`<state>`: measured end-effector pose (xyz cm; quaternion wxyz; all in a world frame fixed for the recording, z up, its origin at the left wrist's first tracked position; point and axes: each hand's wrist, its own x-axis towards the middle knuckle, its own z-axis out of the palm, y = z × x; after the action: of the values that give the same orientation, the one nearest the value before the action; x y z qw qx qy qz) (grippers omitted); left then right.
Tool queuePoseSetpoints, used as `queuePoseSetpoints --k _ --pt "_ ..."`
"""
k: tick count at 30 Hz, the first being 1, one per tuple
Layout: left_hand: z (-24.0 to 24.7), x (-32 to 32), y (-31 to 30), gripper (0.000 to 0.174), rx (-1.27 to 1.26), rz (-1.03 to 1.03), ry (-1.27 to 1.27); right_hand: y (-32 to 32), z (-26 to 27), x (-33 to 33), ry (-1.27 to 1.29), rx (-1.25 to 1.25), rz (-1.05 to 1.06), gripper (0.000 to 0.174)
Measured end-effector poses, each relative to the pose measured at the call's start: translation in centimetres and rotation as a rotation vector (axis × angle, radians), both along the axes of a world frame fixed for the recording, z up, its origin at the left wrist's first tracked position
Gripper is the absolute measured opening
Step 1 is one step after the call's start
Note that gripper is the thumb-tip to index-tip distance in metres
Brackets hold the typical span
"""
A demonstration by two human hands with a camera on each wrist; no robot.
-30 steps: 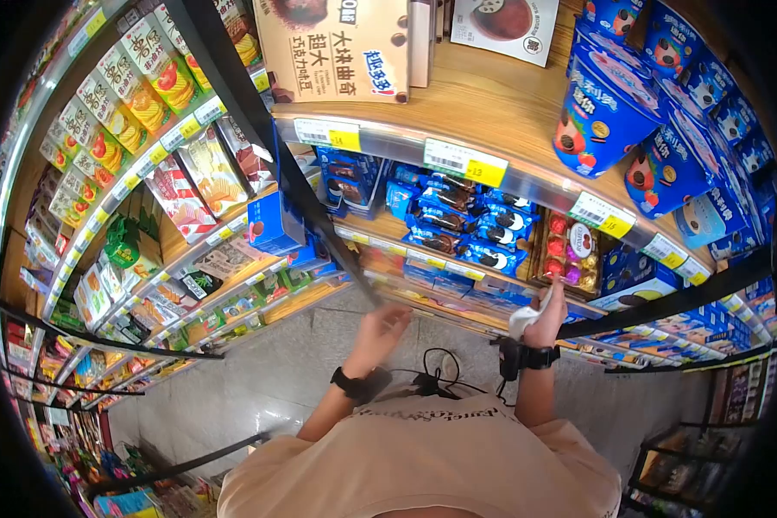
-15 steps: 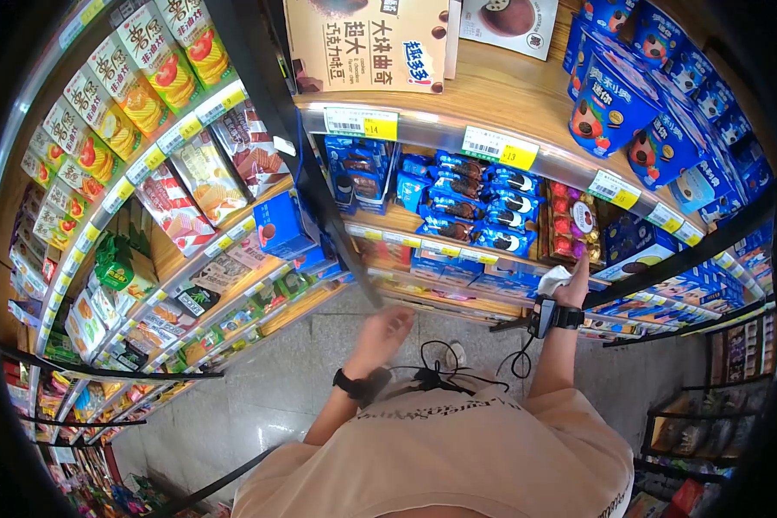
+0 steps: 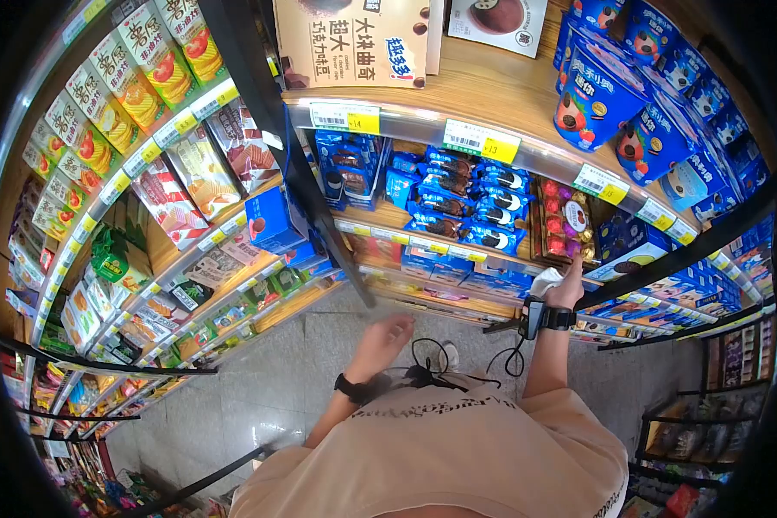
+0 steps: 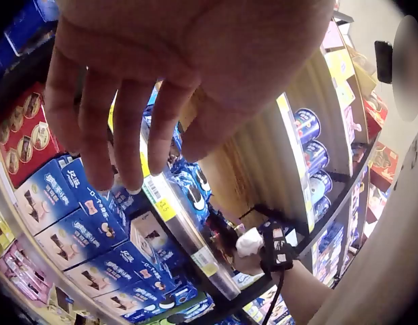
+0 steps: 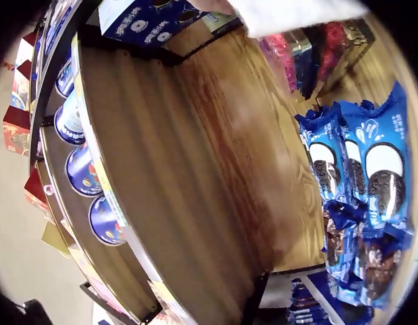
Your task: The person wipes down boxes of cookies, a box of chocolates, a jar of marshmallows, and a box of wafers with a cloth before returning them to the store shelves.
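Observation:
My right hand (image 3: 566,287) reaches to the lower shelf, fingertips at the front edge of a box of foil-wrapped chocolates (image 3: 566,220) in red, purple and gold. A white, cloth-like piece (image 3: 546,281) covers part of this hand; it also shows at the top of the right wrist view, where most of the hand is out of sight. Left of the chocolates lie blue packs of sandwich cookies (image 3: 502,207). My left hand (image 3: 380,344) hangs in front of the shelves with relaxed fingers, holding nothing. Its fingers (image 4: 131,135) spread loosely in the left wrist view.
Blue cookie tubs (image 3: 597,99) and a large beige cookie box (image 3: 350,47) stand on the upper shelf, above price tags (image 3: 483,142). A dark upright post (image 3: 272,129) divides this shelf from the left one. Blue boxes (image 4: 87,230) fill a lower shelf. Cables (image 3: 514,358) hang near the right wrist.
The head view has shifted slightly. My right hand has stayed at the front of the chocolate box, reaching a little further right than a second ago. The left hand stays much the same.

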<state>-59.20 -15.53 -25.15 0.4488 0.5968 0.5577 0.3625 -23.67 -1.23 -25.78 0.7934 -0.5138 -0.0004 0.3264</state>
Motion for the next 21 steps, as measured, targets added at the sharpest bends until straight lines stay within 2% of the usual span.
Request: queuePoseSetpoints --k 4,5,8,11,14,18,21 --pt "-0.1 0.2 0.5 0.023 0.05 -0.052 0.031 -1.2 1.6 -0.5 -0.008 0.027 0.084 0.032" --pt "-0.2 0.3 0.5 0.022 0.061 -0.065 0.038 -1.1 0.2 0.5 -0.025 0.05 0.106 0.046" --pt "0.4 0.6 0.5 0.023 0.026 -0.047 0.036 -1.6 0.7 -0.5 -0.021 0.13 0.124 0.033" --pt "0.6 1.1 0.4 0.023 0.037 -0.078 0.053 -1.9 2.3 -2.0 0.044 0.153 0.117 0.033" --pt "0.2 1.8 0.4 0.023 0.047 -0.114 0.072 -3.5 4.7 -3.5 -0.009 0.047 0.173 0.029" --pt "0.9 2.7 0.8 0.021 0.056 -0.187 0.06 -5.6 4.8 -3.5 0.012 0.056 0.205 0.026" --pt "1.8 3.2 1.6 0.02 0.069 -0.228 -0.009 -9.2 5.6 -4.1 -0.016 0.118 0.352 0.026"
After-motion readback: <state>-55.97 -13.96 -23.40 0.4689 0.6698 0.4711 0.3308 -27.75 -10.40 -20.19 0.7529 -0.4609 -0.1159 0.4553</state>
